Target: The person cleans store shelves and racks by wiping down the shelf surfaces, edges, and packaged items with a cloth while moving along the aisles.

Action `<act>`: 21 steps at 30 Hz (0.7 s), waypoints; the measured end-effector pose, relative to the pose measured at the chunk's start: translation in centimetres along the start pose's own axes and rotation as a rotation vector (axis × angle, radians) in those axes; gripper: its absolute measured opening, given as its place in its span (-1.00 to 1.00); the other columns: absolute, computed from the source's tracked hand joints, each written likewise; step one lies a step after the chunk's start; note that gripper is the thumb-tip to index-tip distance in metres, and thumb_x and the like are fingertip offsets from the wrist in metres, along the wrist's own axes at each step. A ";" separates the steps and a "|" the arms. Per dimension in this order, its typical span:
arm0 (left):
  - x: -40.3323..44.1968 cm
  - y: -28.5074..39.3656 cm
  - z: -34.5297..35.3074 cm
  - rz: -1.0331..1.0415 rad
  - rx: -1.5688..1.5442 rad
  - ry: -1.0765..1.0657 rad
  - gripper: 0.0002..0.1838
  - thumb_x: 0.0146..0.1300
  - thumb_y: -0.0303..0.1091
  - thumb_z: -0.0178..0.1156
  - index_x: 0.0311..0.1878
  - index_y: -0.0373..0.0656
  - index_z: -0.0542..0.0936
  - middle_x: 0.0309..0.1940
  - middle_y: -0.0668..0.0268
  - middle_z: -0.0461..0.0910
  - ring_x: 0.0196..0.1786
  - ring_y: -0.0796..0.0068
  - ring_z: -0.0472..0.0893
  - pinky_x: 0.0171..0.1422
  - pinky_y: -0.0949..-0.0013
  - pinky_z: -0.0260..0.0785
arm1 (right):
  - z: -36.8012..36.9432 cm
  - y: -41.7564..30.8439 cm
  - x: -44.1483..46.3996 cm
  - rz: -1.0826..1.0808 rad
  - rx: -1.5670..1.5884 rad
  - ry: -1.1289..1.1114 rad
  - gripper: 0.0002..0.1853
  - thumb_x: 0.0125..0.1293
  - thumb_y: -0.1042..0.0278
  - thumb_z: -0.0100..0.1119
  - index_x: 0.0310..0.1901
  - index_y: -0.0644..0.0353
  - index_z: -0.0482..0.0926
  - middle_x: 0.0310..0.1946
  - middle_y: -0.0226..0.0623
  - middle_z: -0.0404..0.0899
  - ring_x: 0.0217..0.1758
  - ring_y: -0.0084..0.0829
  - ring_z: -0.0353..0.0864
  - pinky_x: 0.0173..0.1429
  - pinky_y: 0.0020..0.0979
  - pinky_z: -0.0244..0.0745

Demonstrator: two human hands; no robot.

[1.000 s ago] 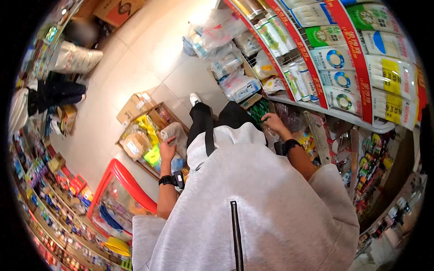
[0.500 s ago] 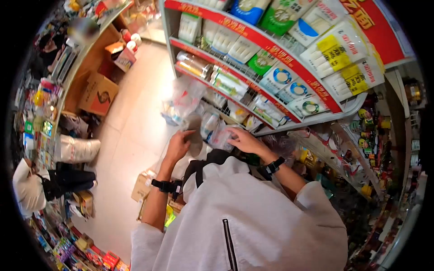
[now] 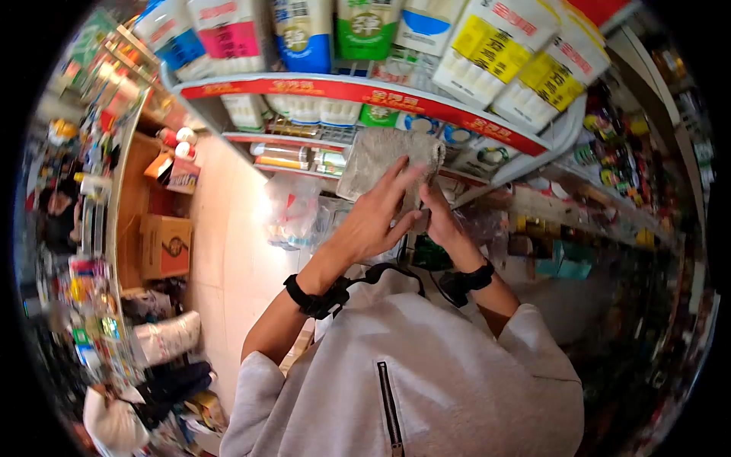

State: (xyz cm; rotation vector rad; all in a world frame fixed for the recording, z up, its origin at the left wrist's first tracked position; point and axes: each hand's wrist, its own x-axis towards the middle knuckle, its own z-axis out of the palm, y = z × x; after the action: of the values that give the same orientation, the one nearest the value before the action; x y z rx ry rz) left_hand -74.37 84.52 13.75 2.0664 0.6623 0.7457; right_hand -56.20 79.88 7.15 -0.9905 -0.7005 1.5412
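Note:
A folded grey cloth [image 3: 369, 161] is up in front of the shelf's lower rows, above both wrists. My left hand [image 3: 373, 221] lies over its lower part, fingers stretched and apart, their tips slightly blurred. At the cloth's lower right edge, my right hand [image 3: 442, 219] appears to grip it; some of its fingers are hidden behind the cloth and the left hand. Each wrist wears a black band with a small device.
Ahead stands a shelf rack [image 3: 358, 90] with red label strips and packs of noodles. A clear plastic bag [image 3: 293, 209] hangs at its lower left. Cardboard boxes [image 3: 166, 247] line the counter on the left, where a person [image 3: 114, 419] is visible lower down.
The grey cloth has risen from low near the bags to in front of the shelf. Both hands have come together at it, the right leaving a plastic bag. The view has shifted toward the rack.

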 end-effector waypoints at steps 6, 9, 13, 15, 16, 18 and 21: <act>1.2 -1.8 0.6 0.079 -0.077 0.001 -0.14 0.23 -0.42 0.35 0.54 -0.21 0.14 0.43 -0.12 0.32 0.36 -0.14 0.46 0.40 0.08 0.36 | 2.9 -2.1 -1.5 -0.120 -0.132 0.191 -0.26 0.46 0.18 0.28 0.54 0.09 0.13 0.32 -0.32 0.36 0.39 -0.37 0.36 0.41 -0.25 0.34; 1.8 -3.3 0.1 0.115 -0.132 0.019 -0.15 0.17 -0.60 0.32 0.53 -0.16 0.20 0.34 -0.05 0.42 0.35 0.07 0.50 0.36 0.21 0.37 | 2.7 -1.1 -1.2 -0.172 -0.244 0.245 -0.31 0.44 0.30 0.29 0.51 0.14 0.20 0.26 -0.36 0.45 0.30 -0.44 0.44 0.34 -0.29 0.41; 2.6 -3.9 -3.3 -0.002 -0.371 -0.157 -0.19 0.10 -0.75 0.19 0.47 -0.10 0.31 0.20 0.21 0.51 0.20 0.47 0.49 0.23 0.45 0.34 | 2.7 -1.5 -2.1 -0.231 -0.482 0.256 -0.41 0.42 0.37 0.29 0.42 0.21 0.33 0.22 -0.31 0.51 0.19 -0.49 0.52 0.26 -0.36 0.46; 4.1 -4.6 -5.8 -0.056 -0.386 -0.112 -0.17 0.03 -0.81 0.11 0.45 -0.11 0.33 0.18 0.24 0.53 0.16 0.44 0.54 0.20 0.46 0.38 | 1.9 -3.8 -2.9 -0.080 -0.518 0.337 -0.49 0.37 0.41 0.34 0.30 0.31 0.45 0.13 -0.33 0.60 0.17 -0.50 0.54 0.31 -0.38 0.44; 4.9 -5.1 -7.1 -0.052 -0.362 -0.072 -0.17 0.00 -0.83 0.07 0.44 -0.11 0.34 0.17 0.25 0.55 0.14 0.42 0.56 0.19 0.46 0.40 | 1.2 -4.9 -2.9 -0.050 -0.559 0.452 -0.53 0.36 0.43 0.33 0.27 0.31 0.48 0.13 -0.32 0.61 0.18 -0.49 0.55 0.31 -0.38 0.44; 7.2 -6.1 -10.4 0.002 -0.257 -0.014 -0.18 -0.04 -0.84 0.04 0.39 -0.12 0.38 0.11 0.25 0.59 0.11 0.37 0.60 0.17 0.40 0.45 | 0.3 -8.6 -2.7 -0.177 -0.782 0.465 -0.58 0.32 0.48 0.34 0.19 0.31 0.55 0.15 -0.30 0.62 0.20 -0.45 0.57 0.32 -0.37 0.44; 10.5 -2.5 -14.0 0.009 -0.075 -0.018 -0.27 -0.03 -0.81 0.07 0.31 -0.15 0.44 0.03 0.16 0.64 0.09 0.21 0.65 0.15 0.23 0.51 | 0.5 -14.5 -0.6 -0.368 -1.014 0.307 -0.61 0.25 0.56 0.30 0.13 0.29 0.60 0.14 -0.26 0.64 0.26 -0.39 0.56 0.36 -0.37 0.42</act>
State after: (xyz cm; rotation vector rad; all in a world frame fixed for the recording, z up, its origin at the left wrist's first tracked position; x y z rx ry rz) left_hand -77.44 100.23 21.30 2.0062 0.6068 0.7451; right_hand -49.73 82.27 19.88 -1.6651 -1.3926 0.6301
